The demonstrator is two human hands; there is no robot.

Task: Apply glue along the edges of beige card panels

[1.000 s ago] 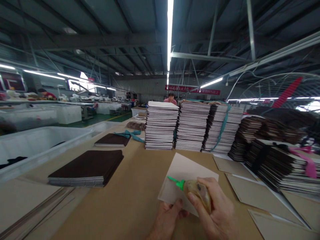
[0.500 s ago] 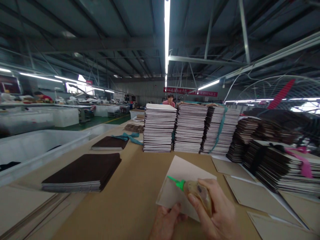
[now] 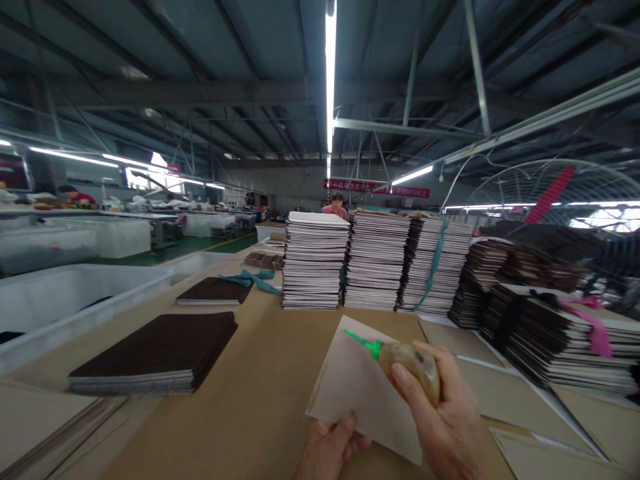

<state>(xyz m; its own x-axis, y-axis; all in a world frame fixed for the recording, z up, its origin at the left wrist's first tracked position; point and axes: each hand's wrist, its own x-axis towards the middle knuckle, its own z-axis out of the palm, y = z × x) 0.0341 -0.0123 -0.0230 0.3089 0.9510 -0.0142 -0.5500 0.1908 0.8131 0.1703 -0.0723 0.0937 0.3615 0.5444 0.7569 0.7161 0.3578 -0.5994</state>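
My right hand (image 3: 445, 420) grips a small squeeze bottle (image 3: 410, 363) with a green nozzle, its tip over a grey card sheet (image 3: 360, 387). My left hand (image 3: 327, 450) pinches the near edge of that sheet and holds it tilted above the brown table (image 3: 250, 400). A low stack of dark brown flat pieces (image 3: 160, 350) lies to the left.
Tall stacks of flat dark-and-white pieces (image 3: 315, 263) stand at the back, more stacks (image 3: 550, 320) at the right, some tied with ribbon. Loose grey sheets (image 3: 500, 387) lie at the right. A white bin (image 3: 75, 293) is at the left. A person (image 3: 337, 203) stands behind the stacks.
The card sheet has lifted and tilted up in my left hand. My right hand has moved the bottle a little to the right and up along the sheet.
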